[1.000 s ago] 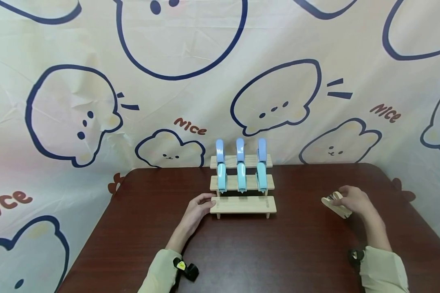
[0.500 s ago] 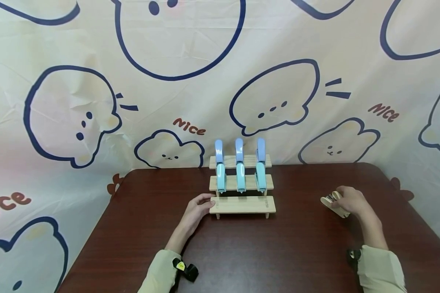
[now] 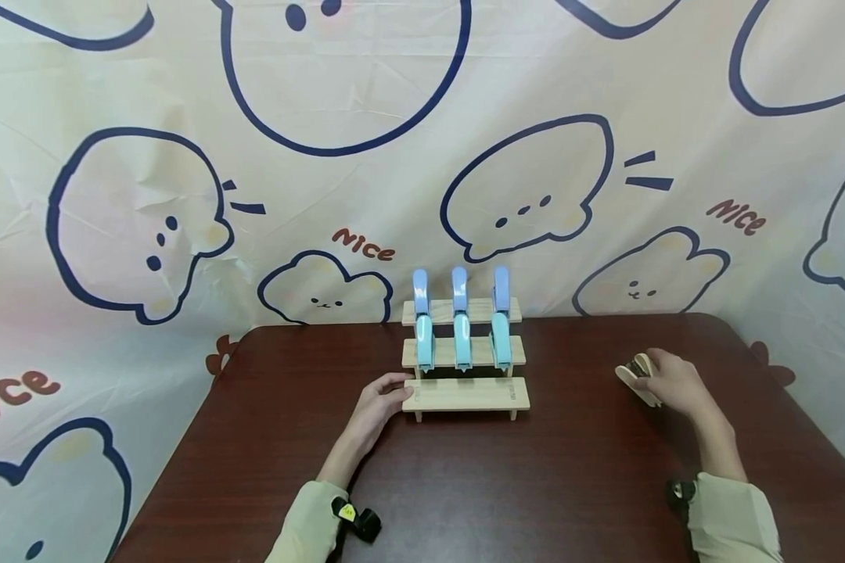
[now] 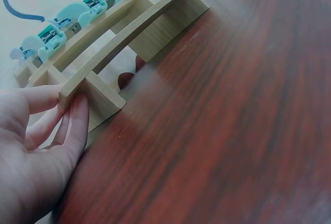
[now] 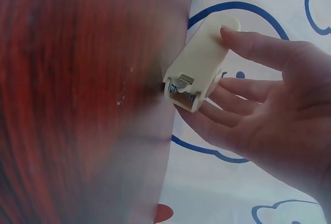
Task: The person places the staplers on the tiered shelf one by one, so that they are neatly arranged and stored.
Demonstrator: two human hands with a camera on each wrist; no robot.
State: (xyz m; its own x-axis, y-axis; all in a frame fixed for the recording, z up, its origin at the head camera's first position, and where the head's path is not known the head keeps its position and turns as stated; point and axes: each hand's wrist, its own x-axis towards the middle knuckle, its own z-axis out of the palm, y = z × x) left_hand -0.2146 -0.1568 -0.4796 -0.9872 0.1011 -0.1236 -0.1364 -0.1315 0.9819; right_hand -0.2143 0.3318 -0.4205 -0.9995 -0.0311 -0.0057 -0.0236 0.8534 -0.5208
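A small three-tier wooden stand [image 3: 466, 395] is at the back middle of the table. My left hand [image 3: 382, 397] pinches the left end of its lowest shelf; in the left wrist view the fingers [image 4: 78, 120] lie round that corner. Three periwinkle clips [image 3: 460, 289] are on the top shelf and three turquoise clips [image 3: 462, 342] on the middle one. To the right, my right hand [image 3: 678, 383] holds a cream plastic spring clip [image 3: 632, 377] between thumb and fingers. In the right wrist view, the cream clip [image 5: 199, 53] shows its metal spring, with the thumb on one handle.
The dark red-brown table [image 3: 535, 469] has rounded back corners. A pale cloth [image 3: 366, 195] with cartoon outlines hangs directly behind it, close to the stand's back. Dark wrist cameras are strapped on both sleeves.
The cream clip has tipped up and risen slightly in my right hand, its two handles now showing more apart. My left hand and the stand have stayed in place.
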